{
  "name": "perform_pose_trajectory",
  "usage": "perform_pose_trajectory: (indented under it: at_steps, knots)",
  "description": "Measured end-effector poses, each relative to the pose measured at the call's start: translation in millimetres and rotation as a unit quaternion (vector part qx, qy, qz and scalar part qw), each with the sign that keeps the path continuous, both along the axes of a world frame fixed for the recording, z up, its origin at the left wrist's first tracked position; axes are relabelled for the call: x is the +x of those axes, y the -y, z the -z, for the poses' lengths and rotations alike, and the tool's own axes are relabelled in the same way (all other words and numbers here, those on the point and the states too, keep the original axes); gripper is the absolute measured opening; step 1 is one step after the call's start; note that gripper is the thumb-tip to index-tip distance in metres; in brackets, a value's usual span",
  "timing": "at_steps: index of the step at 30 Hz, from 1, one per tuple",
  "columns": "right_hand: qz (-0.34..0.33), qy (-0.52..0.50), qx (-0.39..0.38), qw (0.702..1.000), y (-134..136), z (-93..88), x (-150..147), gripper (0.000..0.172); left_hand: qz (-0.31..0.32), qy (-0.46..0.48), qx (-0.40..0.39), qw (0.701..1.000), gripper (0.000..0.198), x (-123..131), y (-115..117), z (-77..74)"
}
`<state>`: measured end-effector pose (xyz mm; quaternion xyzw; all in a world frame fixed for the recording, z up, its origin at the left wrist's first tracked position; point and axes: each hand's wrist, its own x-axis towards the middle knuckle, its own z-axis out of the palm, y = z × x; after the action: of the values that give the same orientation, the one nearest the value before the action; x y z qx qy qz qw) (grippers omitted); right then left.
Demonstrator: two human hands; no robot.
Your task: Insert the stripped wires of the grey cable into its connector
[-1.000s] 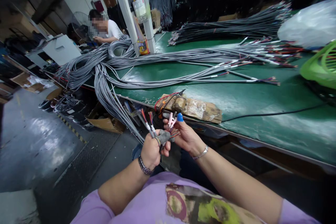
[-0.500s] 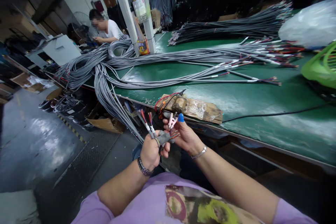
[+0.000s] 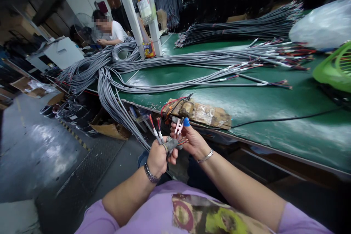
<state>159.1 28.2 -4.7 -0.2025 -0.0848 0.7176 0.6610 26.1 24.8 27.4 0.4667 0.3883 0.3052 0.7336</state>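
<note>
Counted: two bare hands at lower centre of the frame. Two cable ends (image 3: 159,137) stand up from the left fist, each with a white sleeve and a tuft of coloured wires; more coloured wires (image 3: 182,140) poke out on its right. One pink clip (image 3: 178,127). Two pale posts (image 3: 128,11), top centre. One co-worker (image 3: 118,31), upper left. One wooden board (image 3: 216,115) at the near edge of the green bench (image 3: 255,104). Grey cables (image 3: 164,87) across the middle, too many to count.

Fingers: left hand (image 3: 157,159) curled tight, clamped on the cable ends; grey cover on the thumb (image 3: 170,144). Right hand (image 3: 193,140) just beside it, thumb and fingers bent and closed on the pink clip; blue cap (image 3: 187,121) on one tip. Some right fingertips are hidden; whether they touch the wires I cannot tell.

Writing: orange-and-purple packet (image 3: 149,49) at the foot of the posts carries lettering, too small to read. Shirt print (image 3: 205,214), bottom centre, a coloured picture, blurred.
</note>
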Motion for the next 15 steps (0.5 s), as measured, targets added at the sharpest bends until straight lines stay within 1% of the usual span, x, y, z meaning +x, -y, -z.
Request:
perform_pose_trajectory:
  at_steps: [3, 8, 13, 15]
  knots:
    - [0.011, -0.005, -0.008, 1.000, 0.4, -0.7, -2.2, 0.035, -0.001, -0.005, -0.002, 1.000, 0.026, 1.0, 0.2, 0.3]
    - [0.020, -0.011, 0.017, 1.000, 3.8, -1.8, -4.5, 0.040, -0.001, 0.003, 0.000, 1.000, 0.025, -2.5, 2.2, -1.7]
    - [0.007, 0.012, 0.011, 1.000, 12.1, -4.6, -2.2, 0.043, -0.004, -0.005, 0.003, 1.000, 0.025, -11.5, 8.8, -4.6]
    - [0.001, 0.027, 0.009, 1.000, 15.0, -7.4, -0.9, 0.040, -0.012, -0.007, 0.008, 1.000, 0.027, -13.9, 11.7, -4.8]
